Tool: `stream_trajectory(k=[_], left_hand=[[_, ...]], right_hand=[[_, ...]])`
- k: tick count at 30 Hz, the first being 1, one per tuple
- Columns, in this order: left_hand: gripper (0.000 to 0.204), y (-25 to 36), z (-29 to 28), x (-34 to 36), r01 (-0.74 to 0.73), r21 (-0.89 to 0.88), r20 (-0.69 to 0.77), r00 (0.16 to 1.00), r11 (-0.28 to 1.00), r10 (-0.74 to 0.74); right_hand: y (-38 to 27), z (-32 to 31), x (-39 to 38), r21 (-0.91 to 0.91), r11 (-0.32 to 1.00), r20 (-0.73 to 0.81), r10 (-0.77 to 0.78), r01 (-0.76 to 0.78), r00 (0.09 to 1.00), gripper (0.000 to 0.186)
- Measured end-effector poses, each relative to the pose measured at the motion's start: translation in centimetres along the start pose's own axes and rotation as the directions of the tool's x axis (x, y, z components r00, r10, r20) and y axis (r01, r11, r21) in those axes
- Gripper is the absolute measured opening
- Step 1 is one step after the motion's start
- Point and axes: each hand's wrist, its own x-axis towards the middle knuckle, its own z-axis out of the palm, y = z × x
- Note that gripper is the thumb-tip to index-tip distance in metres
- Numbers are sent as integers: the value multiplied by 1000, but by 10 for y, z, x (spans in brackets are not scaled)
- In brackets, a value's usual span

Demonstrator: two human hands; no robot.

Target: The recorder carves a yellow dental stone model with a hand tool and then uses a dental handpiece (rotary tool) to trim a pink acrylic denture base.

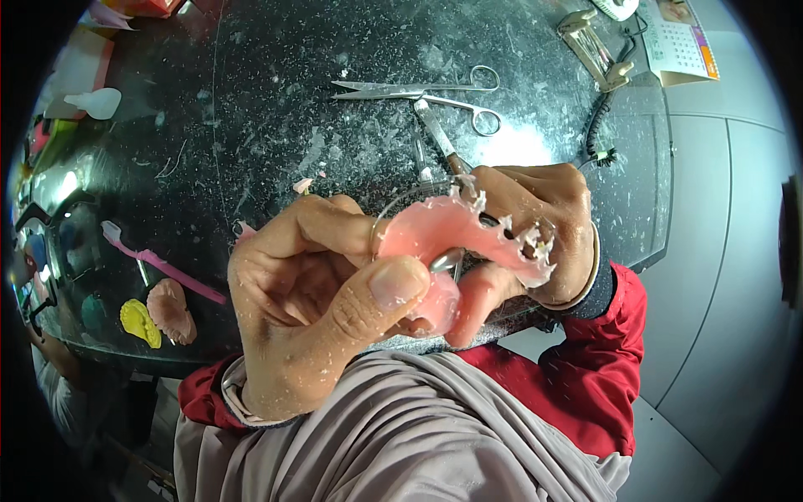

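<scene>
My left hand [309, 301] is closed on a pink denture plate [431, 226], thumb on its near side and index finger behind. The plate is horseshoe-shaped, and ragged whitish shavings cling along its right edge, around small dark gaps. A thin curved wire [381, 209] shows at its left side. Behind and right of the plate, my right hand [548, 209] is closed, its fingers curled and mostly hidden. A shiny metal tip [447, 260] shows in the plate's hollow by the right hand; the rest is covered, so what that hand grips cannot be made out. Fine white flecks dust both hands.
Scissors [418, 90] lie half open beyond my hands, over a brown-handled knife [437, 134]. At left are a pink toothbrush [171, 272], a yellow piece [140, 323] and a pink mould [171, 311]. A corded metal holder [594, 50] stands far right. Shavings litter the dark tabletop [276, 100].
</scene>
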Motion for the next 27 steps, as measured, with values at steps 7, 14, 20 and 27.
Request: stream_trajectory(k=[7, 14, 20, 27], left_hand=[[10, 0, 2, 1, -11, -9, -1, 1000, 1000, 11], [10, -3, 1, 1, -34, 15, -26, 999, 999, 34], [10, -2, 0, 0, -13, -2, -5, 1000, 1000, 13], [11, -2, 2, 0, 3, 12, -2, 1000, 1000, -3]], right_hand=[[6, 7, -2, -41, 994, -38, -104, 102, 994, 47], [7, 5, -1, 22, 990, -59, -140, 142, 988, 45], [6, 2, -1, -26, 978, -85, -209, 207, 974, 49], [1, 1, 0, -52, 996, -20, -69, 68, 997, 55]])
